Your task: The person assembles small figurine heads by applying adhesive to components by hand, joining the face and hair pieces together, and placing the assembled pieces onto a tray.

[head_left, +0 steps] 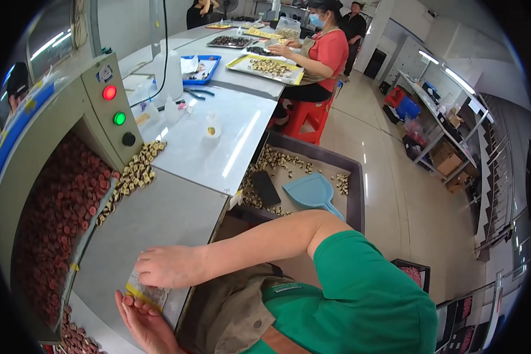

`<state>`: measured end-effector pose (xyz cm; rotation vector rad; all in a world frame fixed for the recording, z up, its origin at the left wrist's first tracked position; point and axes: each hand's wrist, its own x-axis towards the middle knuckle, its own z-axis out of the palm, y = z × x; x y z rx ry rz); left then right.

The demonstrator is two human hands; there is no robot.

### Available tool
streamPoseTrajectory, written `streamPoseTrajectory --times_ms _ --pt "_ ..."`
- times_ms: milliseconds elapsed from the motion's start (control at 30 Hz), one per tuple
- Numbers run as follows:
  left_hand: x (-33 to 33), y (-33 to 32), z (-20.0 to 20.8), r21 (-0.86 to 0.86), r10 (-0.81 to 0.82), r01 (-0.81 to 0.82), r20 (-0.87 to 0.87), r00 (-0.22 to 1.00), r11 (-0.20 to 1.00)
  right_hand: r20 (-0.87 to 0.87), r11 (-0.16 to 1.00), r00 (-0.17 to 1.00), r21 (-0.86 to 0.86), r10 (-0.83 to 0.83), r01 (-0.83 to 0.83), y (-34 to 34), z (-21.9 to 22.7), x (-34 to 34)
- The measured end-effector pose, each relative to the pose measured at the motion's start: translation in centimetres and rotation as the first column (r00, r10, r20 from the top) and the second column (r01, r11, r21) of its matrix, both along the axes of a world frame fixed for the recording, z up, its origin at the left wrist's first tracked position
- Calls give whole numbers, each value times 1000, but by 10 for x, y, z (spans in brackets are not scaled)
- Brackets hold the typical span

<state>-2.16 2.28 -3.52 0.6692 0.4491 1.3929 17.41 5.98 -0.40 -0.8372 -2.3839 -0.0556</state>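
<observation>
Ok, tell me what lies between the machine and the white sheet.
In the head view, a heap of cream-and-dark pieces lies there on the table.

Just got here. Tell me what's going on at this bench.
The person's right hand rests over a pale, sheet-like item with a yellow band. The open left hand is at its lower end, beside small, round reddish pieces. Next to them, dark-red discs heap inside a beige, box-shaped machine; small cream-and-dark pieces lie along it on the smooth grey bench. Farther up, a seated co-worker in red has hands near a yellow-rimmed tray.
</observation>
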Motion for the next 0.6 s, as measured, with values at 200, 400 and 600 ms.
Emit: streamPoseTrajectory --times_ms 200,400,600 --pt "3 2 6 -27 16 -16 -24 1000 1000 19 997 998 -48 -55 56 -1 2 -1" --pt "18 -9 40 -106 0 -7 -74 997 994 10 993 994 -25 -112 112 1 -5 -7" --pt "17 -13 44 -118 10 -15 -45 999 993 25 994 994 -20 -109 109 -4 1 -7"
